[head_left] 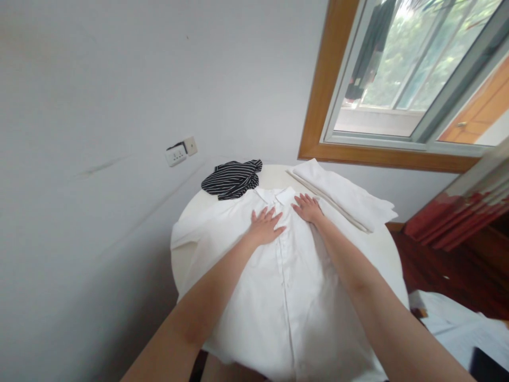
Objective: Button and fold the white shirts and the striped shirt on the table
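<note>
A white button-up shirt [286,297] lies spread front-up over a round white table [382,241], collar toward the far side. My left hand [264,225] rests flat on the shirt's chest just left of the button line, fingers apart. My right hand [308,208] lies flat beside the collar on the right, fingers spread too. Neither hand holds anything.
A crumpled black-and-white striped garment [233,179] sits at the table's far edge. A folded white cloth [344,193] lies at the far right. A wall socket [177,154] is on the grey wall. A wood-framed window [397,79] and red curtain [461,215] stand to the right.
</note>
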`<state>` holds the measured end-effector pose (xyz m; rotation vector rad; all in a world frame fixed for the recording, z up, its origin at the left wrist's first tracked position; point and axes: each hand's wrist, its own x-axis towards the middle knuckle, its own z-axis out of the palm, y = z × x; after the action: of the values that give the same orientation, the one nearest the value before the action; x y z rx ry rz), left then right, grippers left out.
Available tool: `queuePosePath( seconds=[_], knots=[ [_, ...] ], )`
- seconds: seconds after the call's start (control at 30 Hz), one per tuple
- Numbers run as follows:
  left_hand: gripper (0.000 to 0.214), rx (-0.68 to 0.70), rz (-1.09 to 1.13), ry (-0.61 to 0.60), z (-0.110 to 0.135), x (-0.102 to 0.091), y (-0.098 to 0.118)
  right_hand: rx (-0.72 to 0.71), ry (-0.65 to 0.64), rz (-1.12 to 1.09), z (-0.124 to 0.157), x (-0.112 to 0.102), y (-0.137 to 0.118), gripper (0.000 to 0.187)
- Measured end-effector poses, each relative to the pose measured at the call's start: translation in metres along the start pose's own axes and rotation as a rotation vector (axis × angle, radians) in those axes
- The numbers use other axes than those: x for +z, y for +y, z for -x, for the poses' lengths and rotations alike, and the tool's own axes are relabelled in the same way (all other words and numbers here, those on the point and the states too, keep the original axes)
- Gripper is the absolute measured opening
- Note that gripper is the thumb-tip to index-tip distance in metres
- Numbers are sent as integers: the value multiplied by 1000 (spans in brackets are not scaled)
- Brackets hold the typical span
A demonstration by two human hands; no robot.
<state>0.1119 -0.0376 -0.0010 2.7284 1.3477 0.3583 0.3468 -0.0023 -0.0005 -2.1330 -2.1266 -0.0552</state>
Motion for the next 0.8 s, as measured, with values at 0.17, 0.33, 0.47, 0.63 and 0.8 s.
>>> queuePosePath(
  seconds=[0.17,0.33,0.47,0.63,0.8],
  knots=[
    [50,-19,-11,92,-3,-9,-5,8,-21,13,-1,-9,-4,55],
    [41,-172,-85,245,-5,-21,-40,-179,24,34,13,-14,-44,53],
    [48,-308,-110,212,-3,-10,-61,-167,23,-27,27,-2,-75,64],
    [54,-362,-69,142,-4,-3,-63,-175,36,-40,33,-2,-81,60],
    [58,-364,-65,95,-6,-9,-63,-62,47,-36,44,-9,-55,49]
  ],
)
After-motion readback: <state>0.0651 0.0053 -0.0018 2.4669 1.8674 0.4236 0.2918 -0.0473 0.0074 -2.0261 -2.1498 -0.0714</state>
